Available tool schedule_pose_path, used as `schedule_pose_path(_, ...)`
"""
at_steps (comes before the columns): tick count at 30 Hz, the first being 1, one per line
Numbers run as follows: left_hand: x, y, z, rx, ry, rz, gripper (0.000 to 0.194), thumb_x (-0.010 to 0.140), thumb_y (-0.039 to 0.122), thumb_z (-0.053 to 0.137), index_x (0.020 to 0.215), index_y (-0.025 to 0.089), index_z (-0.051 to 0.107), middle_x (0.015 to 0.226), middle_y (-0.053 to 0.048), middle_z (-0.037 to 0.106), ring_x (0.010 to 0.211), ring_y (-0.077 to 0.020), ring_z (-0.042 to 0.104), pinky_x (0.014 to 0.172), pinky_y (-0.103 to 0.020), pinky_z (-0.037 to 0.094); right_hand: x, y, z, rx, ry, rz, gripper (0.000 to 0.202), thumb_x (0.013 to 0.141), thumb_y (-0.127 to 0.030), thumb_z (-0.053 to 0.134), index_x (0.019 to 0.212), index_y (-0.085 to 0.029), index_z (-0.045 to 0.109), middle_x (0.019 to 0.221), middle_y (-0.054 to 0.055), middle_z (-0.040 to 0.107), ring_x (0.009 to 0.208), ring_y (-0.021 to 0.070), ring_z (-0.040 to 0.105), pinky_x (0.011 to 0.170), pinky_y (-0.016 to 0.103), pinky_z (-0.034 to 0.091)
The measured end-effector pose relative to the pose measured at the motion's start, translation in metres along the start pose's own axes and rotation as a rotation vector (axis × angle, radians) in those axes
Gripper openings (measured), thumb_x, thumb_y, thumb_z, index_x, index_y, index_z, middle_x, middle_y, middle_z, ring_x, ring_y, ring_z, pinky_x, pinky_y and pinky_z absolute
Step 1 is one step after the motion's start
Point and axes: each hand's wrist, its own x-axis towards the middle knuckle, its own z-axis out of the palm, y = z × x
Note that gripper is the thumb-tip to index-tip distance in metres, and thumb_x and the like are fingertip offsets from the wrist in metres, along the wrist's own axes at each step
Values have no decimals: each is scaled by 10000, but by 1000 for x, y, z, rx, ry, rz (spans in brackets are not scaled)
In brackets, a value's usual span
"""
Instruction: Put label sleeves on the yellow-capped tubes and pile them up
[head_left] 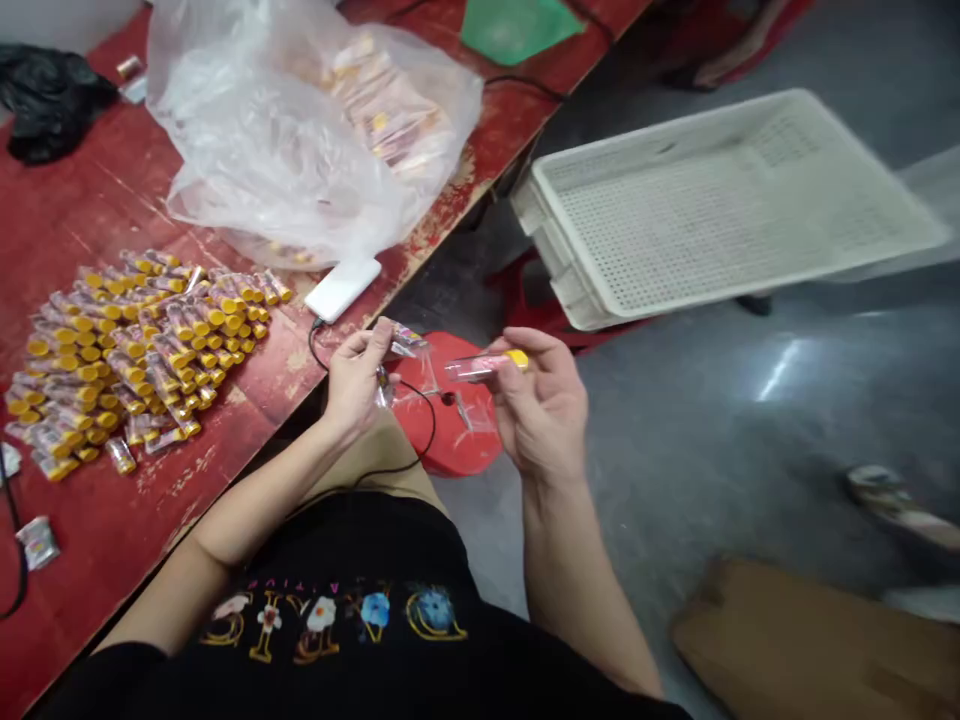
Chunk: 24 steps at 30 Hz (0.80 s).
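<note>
My right hand [544, 405] pinches a small clear tube with a yellow cap [480, 367], held level over a red plastic stool [465, 440]. Its open-looking end points toward my left hand [356, 380], which is closed on a small shiny printed packet [406, 341]. More shiny wrapping shows below the left fingers, partly hidden by them. The tube and the packet are apart. To the left, a big pile of yellow-capped tubes [165, 330] lies on the red table [247, 440].
A large clear plastic bag [285, 150] with packets inside sits on the table beside a white power bank [343, 288] with a black cable. A white perforated crate [675, 230] stands to the right. A cardboard box [810, 640] lies at lower right, near another person's foot [885, 490].
</note>
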Motion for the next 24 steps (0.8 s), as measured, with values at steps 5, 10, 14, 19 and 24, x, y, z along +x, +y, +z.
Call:
schedule_pose_path(5, -8, -3, -4, -35, -15, 16, 564, 580, 638, 900, 751, 156, 663, 695, 41, 622, 503, -38, 513, 426, -163, 447, -13, -1, 12, 29, 69, -125, 269, 782, -397, 843, 977, -276, 702, 962, 9, 675, 736, 95, 635, 635, 216, 563)
schedule_pose_path(10, -9, -6, -2, -35, -79, 79, 521, 595, 581, 916, 815, 157, 706, 736, 36, 650, 525, -43, 546, 446, -166, 481, -10, 5, 14, -27, -71, 160, 339, 818, -508, 767, 1013, -238, 701, 765, -13, 608, 578, 88, 532, 510, 221, 441)
schedule_pose_path(14, -15, -9, 6, 21, -97, 81, 506, 599, 519, 934, 889, 154, 736, 780, 17, 710, 498, -49, 567, 436, -176, 476, -14, 5, 24, -232, -30, 132, 388, 773, -554, 786, 904, -199, 701, 700, -26, 562, 573, 77, 425, 530, 227, 345)
schedule_pose_path(19, -10, -14, 18, 35, -51, 143, 519, 633, 580, 903, 705, 158, 608, 563, 63, 600, 402, -42, 491, 385, -159, 396, -3, 3, 25, -304, -25, 17, 515, 852, -679, 634, 706, -188, 581, 682, -17, 498, 642, 93, 448, 607, 237, 387)
schedule_pose_path(24, -15, -15, 25, 40, -58, 120, 574, 656, 663, 852, 703, 168, 564, 603, 54, 603, 442, -47, 532, 423, -158, 437, -16, -24, -10, 41, -55, 211, 461, 811, -630, 680, 1017, -222, 625, 790, -27, 515, 563, 82, 459, 450, 218, 363)
